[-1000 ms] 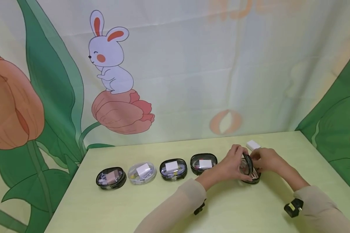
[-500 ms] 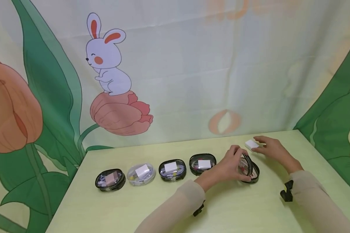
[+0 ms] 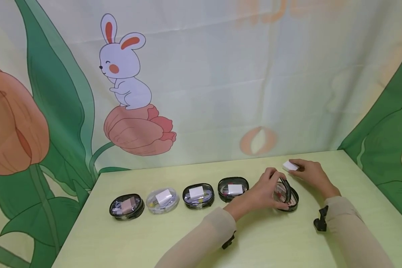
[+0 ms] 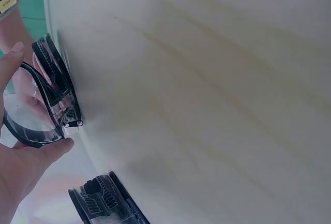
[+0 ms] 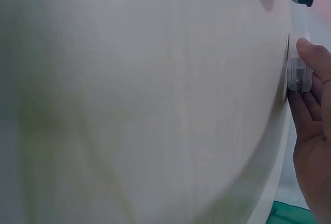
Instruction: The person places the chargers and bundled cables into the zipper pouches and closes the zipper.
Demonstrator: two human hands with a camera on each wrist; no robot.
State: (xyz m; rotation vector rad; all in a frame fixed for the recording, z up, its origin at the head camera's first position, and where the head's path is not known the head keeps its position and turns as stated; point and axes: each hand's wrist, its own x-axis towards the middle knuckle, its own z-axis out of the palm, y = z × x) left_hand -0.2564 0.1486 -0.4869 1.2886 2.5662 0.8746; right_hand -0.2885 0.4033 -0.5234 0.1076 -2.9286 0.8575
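Observation:
My left hand (image 3: 264,190) grips the raised lid of a clear oval zip case (image 3: 294,206) with black trim, thumb in front and fingers behind. In the left wrist view, the thumb and a finger hold the rim of that lid, and the case's zipper edge (image 4: 72,122) shows beside it. My right hand (image 3: 312,174) pinches a white charger plug (image 3: 289,166) at the back right of the table. The right wrist view shows the plug's printed end with a metal prong (image 5: 299,79), between thumb and fingers.
To the left stand several closed oval cases in a row: a black-trimmed one (image 3: 232,181), another (image 3: 198,201), a clear-trimmed one (image 3: 162,209) and one with a pink block (image 3: 127,205). A printed curtain (image 3: 201,93) hangs behind the pale table (image 3: 147,242).
My right hand has left the case, moved back to the white charger plug and taken it between thumb and fingers. My left hand keeps holding the lid up.

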